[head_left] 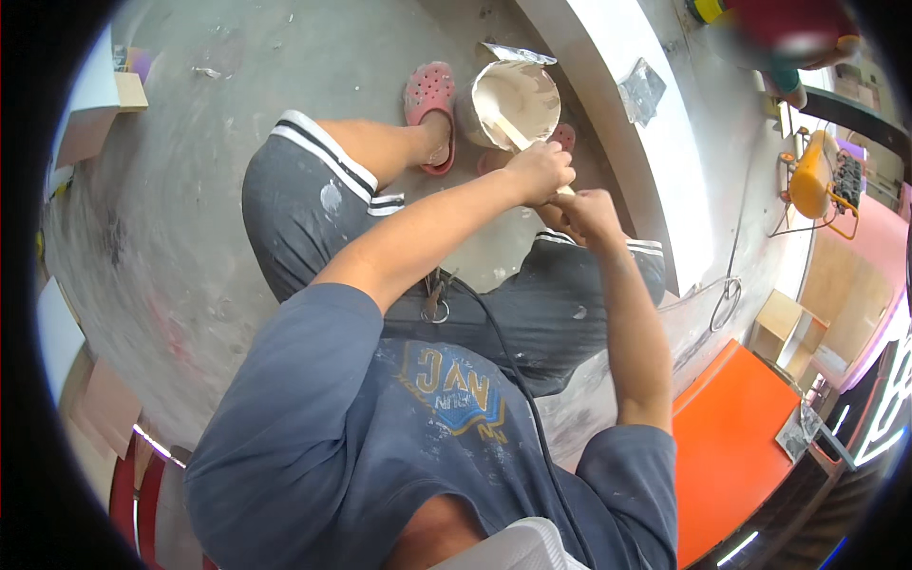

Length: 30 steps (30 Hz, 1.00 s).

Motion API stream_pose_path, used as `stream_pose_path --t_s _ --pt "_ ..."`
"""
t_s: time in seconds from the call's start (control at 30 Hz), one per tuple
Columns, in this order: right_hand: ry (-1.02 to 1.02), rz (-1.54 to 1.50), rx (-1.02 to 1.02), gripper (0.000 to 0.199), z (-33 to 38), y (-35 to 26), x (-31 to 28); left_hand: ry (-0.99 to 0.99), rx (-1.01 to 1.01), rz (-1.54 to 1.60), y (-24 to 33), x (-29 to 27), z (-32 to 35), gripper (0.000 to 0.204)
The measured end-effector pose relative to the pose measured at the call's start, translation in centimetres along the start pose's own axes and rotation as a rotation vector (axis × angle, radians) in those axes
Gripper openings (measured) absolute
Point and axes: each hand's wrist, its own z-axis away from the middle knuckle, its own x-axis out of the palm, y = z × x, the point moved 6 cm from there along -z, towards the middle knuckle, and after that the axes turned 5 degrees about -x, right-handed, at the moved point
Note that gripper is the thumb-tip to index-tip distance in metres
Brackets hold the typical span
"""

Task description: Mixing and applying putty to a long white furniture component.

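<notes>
Cream-coloured paste fills the round, paste-smeared bucket [513,103], standing on the grey concrete floor [190,171] between the feet, just beside the base of a white panel edge [655,171]. Pale flat wooden stirring stick [508,131] slanting out of the paste toward the lower right, lower end sunk in the mix, upper end gripped by both hands. Left hand [540,171] curled tight around the stick just outside the bucket rim, fingers pressed together, knuckles up. Right hand [581,211] closed in a fist on the stick's top end, just behind and touching the left one; a short pale tip of the stick visible between them.

Outward: pink perforated rubber clog [429,100] on the left foot, touching the bucket's left side; a second pink clog [560,138] partly hidden behind the bucket and the hands. Crumpled silvery foil scrap [518,52] lying at the bucket's far rim. Dark grey paint-spattered shorts with white stripes [313,190] over both bent knees, a blue-grey printed T-shirt [380,427] below, a black cable [513,370] running down across it. Silvery square patch [641,90] on the white panel. Farther right, an orange flat board [731,437], a yellow power tool in a wire frame [817,180], and a small open wooden box [788,328]. Upper right corner: another person's sleeve, blurred, well apart.
</notes>
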Motion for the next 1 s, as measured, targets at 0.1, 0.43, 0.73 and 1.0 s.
stream_pose_path --t_s 0.1,0.43,0.73,1.0 --pt "-0.092 -0.482 0.419 0.018 3.1 0.7 2.3 -0.052 -0.088 -0.084 0.2 -0.6 1.3 0.014" --pt "0.161 -0.272 0.134 0.041 5.4 3.8 3.8 -0.06 -1.393 1.457 -0.8 3.1 6.3 0.032" --pt "0.128 0.219 -0.118 0.044 5.3 0.9 2.0 0.022 -1.182 1.503 0.0 3.8 5.4 0.031" --pt "0.146 0.982 0.11 0.055 3.5 -6.0 0.7 0.354 -1.184 1.769 -1.5 5.7 2.2 0.02"
